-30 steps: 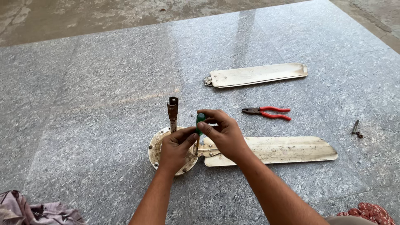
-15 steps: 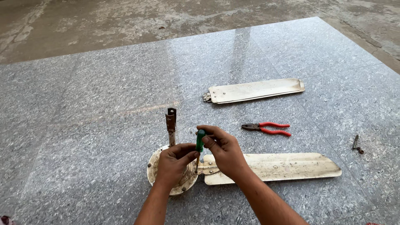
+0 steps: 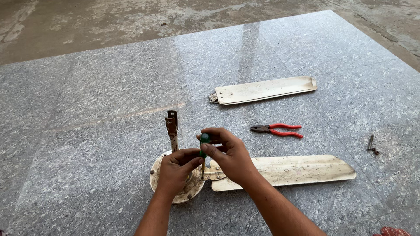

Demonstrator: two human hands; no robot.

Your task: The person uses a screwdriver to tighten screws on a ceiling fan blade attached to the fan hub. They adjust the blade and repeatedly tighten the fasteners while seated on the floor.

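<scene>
Both hands low centre of frame, over the round fan motor housing [image 3: 183,192] lying on the grey polished stone floor [image 3: 100,96]

Right hand [image 3: 229,157]: fingers closed round the green handle of a screwdriver [image 3: 204,142], held upright, shaft pointing down toward the joint where the blade bracket meets the housing. Tip hidden behind the hands, can't tell what it sits on

Left hand [image 3: 177,168]: lies on top of the housing, fingers curled, fingertips touching the screwdriver shaft just below the handle. Whether it actually pinches the shaft – cannot tell

Rusty down rod [image 3: 172,129] stands upright out of the housing, just left of and above the hands

Attached fan blade [image 3: 288,171], cream and stained, runs from the housing out to the right, flat on the floor

Loose second blade [image 3: 262,90] lies upper centre-right, well apart from the housing

Red-handled pliers [image 3: 278,130] lie between the two blades, jaws pointing left

Small dark screws [image 3: 372,145] at right edge, well apart from everything

Bare concrete along the top of frame
</scene>
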